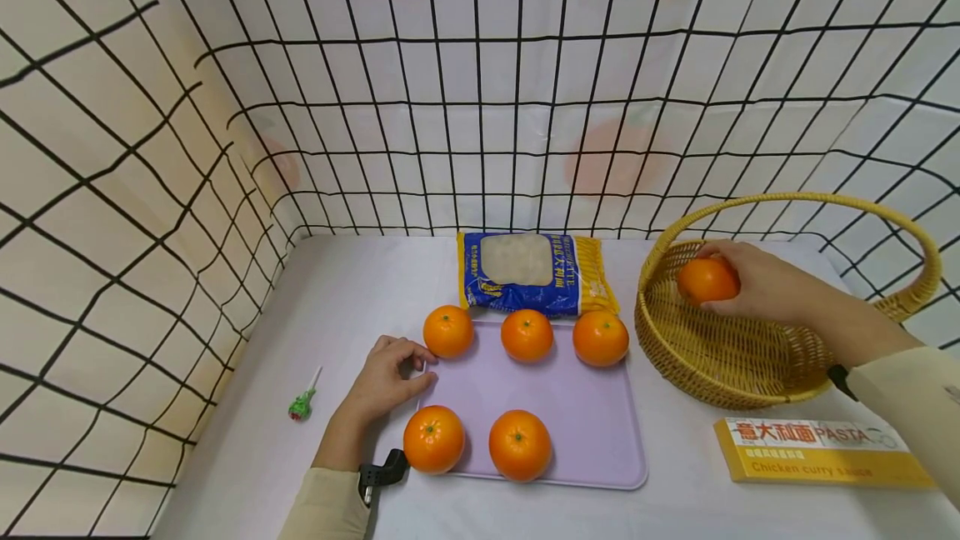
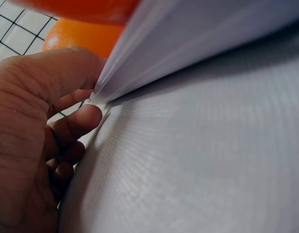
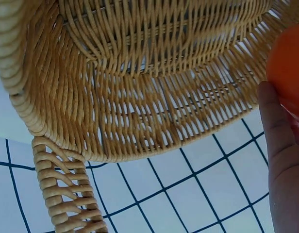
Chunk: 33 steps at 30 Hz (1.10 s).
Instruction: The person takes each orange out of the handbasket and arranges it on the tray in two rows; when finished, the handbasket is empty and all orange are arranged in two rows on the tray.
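Note:
My right hand (image 1: 757, 277) holds an orange (image 1: 707, 280) inside the wicker basket (image 1: 652, 348), by its left wall. The right wrist view shows only part of that orange (image 3: 290, 73), with a finger along its side. At the left edge of the lilac tray (image 1: 577, 423), my left hand (image 1: 390, 377) grips the rim with thumb and fingers, seen closer in the left wrist view at the tray wall (image 2: 159, 53). On the tray are oranges: a back row of three, including one beside the left fingers (image 1: 448, 332), and two along the front, one near the left wrist (image 1: 434, 439).
A blue and yellow pasta bag (image 1: 525, 273) lies behind the tray. In front of the basket is a yellow pasta box (image 1: 817, 452), partly under the right sleeve. A green-wrapped lollipop (image 1: 302, 402) lies at left. Black wire mesh (image 1: 480, 107) encloses the back and sides; the basket handle (image 1: 810, 198) arches up.

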Each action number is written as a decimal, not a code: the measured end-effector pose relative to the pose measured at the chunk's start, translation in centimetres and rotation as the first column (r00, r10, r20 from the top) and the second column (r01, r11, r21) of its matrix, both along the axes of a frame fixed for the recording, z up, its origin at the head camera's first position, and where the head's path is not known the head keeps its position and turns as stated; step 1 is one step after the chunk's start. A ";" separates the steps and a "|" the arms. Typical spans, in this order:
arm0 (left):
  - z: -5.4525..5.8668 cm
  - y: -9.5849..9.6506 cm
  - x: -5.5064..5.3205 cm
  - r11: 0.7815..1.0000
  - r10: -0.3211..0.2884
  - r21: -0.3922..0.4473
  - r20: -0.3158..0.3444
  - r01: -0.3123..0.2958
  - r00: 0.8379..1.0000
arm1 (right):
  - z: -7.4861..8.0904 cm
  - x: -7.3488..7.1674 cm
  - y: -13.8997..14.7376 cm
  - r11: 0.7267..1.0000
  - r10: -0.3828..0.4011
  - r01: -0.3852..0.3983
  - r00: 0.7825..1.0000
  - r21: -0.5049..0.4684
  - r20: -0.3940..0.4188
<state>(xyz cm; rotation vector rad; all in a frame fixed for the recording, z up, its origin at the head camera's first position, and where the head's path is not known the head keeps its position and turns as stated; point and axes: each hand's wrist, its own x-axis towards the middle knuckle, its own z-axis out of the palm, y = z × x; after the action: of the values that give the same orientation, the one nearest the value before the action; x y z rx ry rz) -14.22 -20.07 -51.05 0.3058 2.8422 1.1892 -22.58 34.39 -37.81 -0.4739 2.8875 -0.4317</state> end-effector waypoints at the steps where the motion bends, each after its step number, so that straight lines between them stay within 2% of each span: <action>1: 0.0 0.0 0.0 1.000 0.001 0.000 0.002 -0.001 1.000 | 0.1 0.2 -0.1 1.000 0.003 -0.003 1.000 -0.003 -0.007; 9: 0.0 0.0 0.1 1.000 0.001 0.005 0.007 -0.001 1.000 | 0.8 1.7 -0.9 0.996 0.045 -0.050 0.997 -0.072 -0.065; 16: 0.0 0.0 0.1 1.000 0.000 0.005 0.008 0.000 1.000 | 1.2 3.2 -1.3 0.996 0.010 -0.017 0.997 -0.092 -0.076; 26: 0.0 0.0 0.1 1.000 -0.001 -0.004 0.004 0.001 1.000 | 1.5 5.7 -2.3 0.987 0.003 -0.014 0.997 -0.161 -0.072; 33: 0.2 0.0 0.1 1.000 0.008 -0.001 0.013 -0.008 1.000 | 1.4 7.4 -3.5 0.975 0.050 -0.068 0.995 -0.213 -0.091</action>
<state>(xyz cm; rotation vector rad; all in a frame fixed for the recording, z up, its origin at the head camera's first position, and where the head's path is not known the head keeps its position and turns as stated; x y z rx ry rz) -14.08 -20.09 -50.87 0.2863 2.8352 1.1861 -15.17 30.88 -36.37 -0.6248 2.9123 -0.7369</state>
